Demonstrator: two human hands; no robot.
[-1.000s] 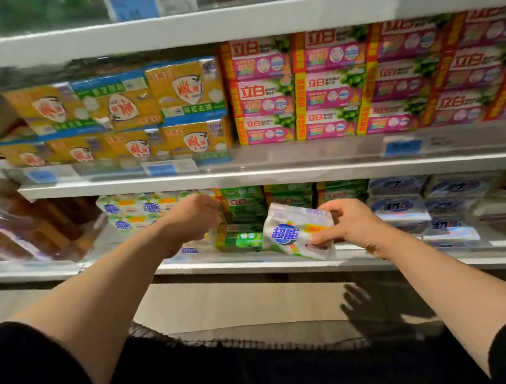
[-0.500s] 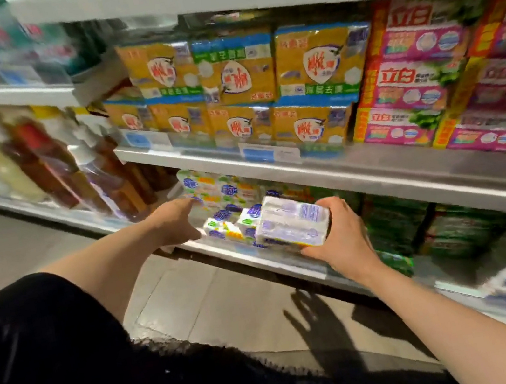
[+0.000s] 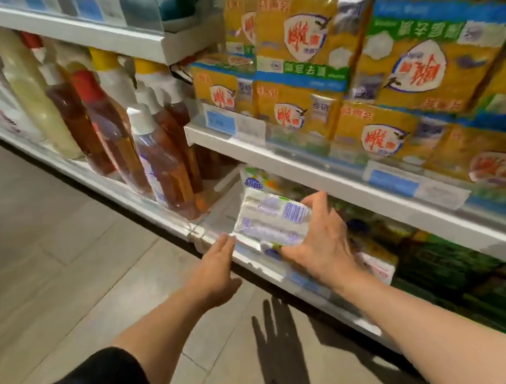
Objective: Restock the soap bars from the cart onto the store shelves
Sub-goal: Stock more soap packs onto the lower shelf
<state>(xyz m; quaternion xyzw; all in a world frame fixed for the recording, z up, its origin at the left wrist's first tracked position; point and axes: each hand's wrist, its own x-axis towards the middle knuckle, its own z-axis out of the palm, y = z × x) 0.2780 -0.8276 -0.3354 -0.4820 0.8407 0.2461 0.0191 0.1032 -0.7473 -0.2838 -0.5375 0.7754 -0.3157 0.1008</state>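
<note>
My right hand [image 3: 318, 242] grips a white soap pack [image 3: 270, 220], back label up, at the left end of the lower shelf [image 3: 257, 266]. My left hand [image 3: 216, 270] is beside it, fingers straight, fingertips at the shelf's front lip and the pack's left end. Another white and blue soap pack [image 3: 253, 180] stands behind it on the same shelf. Further packs under my right hand are mostly hidden.
Yellow soap boxes [image 3: 304, 49] fill the shelf above [image 3: 307, 166], which overhangs my hands. Brown liquid bottles [image 3: 159, 160] stand to the left past a divider. Green packs [image 3: 481, 281] lie to the right. Tiled floor [image 3: 39, 261] runs along the left.
The view swung left and closer. My right hand carried the soap pack leftwards and down into the lower shelf's left end. My left hand drew back from the stack to the shelf lip.
</note>
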